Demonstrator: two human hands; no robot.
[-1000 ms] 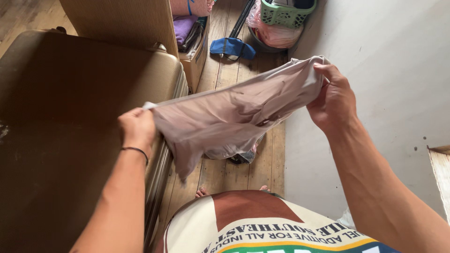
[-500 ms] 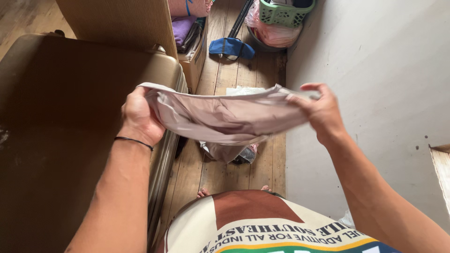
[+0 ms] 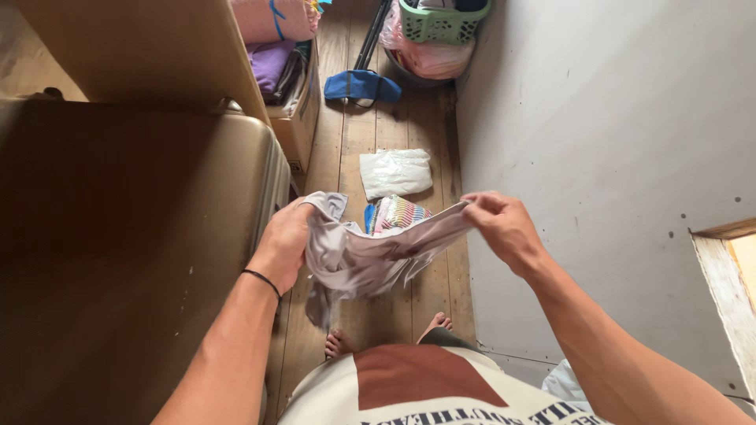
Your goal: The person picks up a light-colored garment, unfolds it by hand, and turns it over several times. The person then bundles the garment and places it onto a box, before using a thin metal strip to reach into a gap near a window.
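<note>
A pale mauve-grey garment (image 3: 370,256) hangs stretched between my two hands above the wooden floor. My left hand (image 3: 282,244) grips its left end, bunched up beside a large brown suitcase (image 3: 118,252). My right hand (image 3: 502,227) pinches the right end near the grey wall. Slack cloth droops below the left hand. Under the garment, on the floor, lies a striped folded cloth (image 3: 398,212) and, farther off, a white folded cloth (image 3: 395,172).
A cardboard box (image 3: 293,118) with purple and pink fabric stands beyond the suitcase. A blue mop head (image 3: 362,85) lies on the planks at the far end, beside a green basket (image 3: 443,20) on a pink bag. My bare feet (image 3: 386,337) show below.
My hands have lowered and come closer together, so the garment sags and bunches. The folded cloths on the floor have come into sight.
</note>
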